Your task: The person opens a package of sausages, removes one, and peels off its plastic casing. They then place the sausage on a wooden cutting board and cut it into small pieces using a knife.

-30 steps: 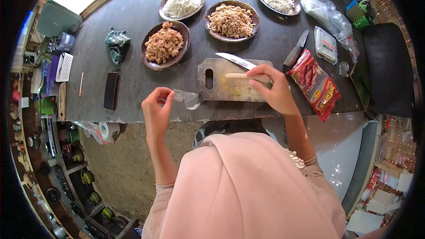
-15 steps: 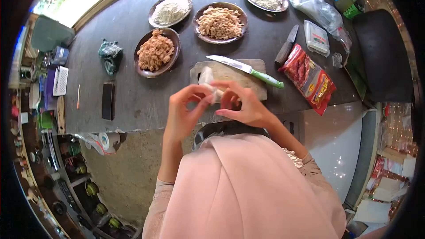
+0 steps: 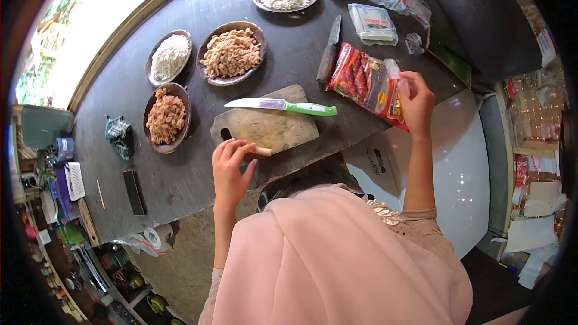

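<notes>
Two grips are busy at a dark bench point(image 3: 295, 54).
The left hand point(image 3: 230, 168) is pinching a pale stick point(image 3: 261, 151) at the cutting board point(image 3: 271, 129)'s near edge; the right hand point(image 3: 415, 105) is pinching a clear wrapper point(image 3: 394, 72) just over the red packet point(image 3: 361, 81). Between the grips a green-handled knife point(image 3: 283, 106) is lying across the board, bowls of food point(image 3: 226, 83) are sitting farther out, and daylight point(image 3: 78, 42) is flooding in far left.

Bright daylight glare from upper left; heavy fisheye distortion, dark vignetted corners.
</notes>
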Available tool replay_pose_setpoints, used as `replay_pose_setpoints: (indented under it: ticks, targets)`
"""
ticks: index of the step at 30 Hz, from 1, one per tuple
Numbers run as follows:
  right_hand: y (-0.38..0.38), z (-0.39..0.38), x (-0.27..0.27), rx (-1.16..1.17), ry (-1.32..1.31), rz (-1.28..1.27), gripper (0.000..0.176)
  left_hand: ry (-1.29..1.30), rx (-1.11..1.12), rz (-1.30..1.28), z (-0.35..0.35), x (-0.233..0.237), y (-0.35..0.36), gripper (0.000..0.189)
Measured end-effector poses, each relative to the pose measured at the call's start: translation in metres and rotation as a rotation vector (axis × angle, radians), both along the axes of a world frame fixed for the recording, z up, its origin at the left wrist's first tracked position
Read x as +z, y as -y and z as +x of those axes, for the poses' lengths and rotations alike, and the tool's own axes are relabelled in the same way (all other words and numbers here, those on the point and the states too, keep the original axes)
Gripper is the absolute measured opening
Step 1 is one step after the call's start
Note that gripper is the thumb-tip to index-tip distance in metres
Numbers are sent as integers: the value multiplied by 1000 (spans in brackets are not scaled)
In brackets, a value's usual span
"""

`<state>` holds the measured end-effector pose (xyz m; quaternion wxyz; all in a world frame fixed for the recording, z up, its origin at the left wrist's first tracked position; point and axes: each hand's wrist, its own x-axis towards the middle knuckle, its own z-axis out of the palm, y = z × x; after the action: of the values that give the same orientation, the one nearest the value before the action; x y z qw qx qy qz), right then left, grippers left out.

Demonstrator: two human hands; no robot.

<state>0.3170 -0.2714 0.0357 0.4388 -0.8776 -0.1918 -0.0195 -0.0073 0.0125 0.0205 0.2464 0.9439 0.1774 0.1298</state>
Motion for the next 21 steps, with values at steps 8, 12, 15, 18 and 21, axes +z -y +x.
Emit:
replay_pose_setpoints:
  ticks: [8,12,15,18,21]
  targets:
    - [-12,-23,-7,151,213,-242,53,51,70,-52,23,-2,0,26]
    - [-43,-36,-4,304,300,-78,53,133,130,-170,41,-5,10,24]
    - [-75,-63,-10,608,275,-27,43,113,24,-1,49,-8,17,26]
    - [-100,-88,-28,731,284,-129,39,97,86,56,48,-8,27,31]
    - [-118,-94,-44,718,315,-193,34,167,199,98,43,-9,35,32]
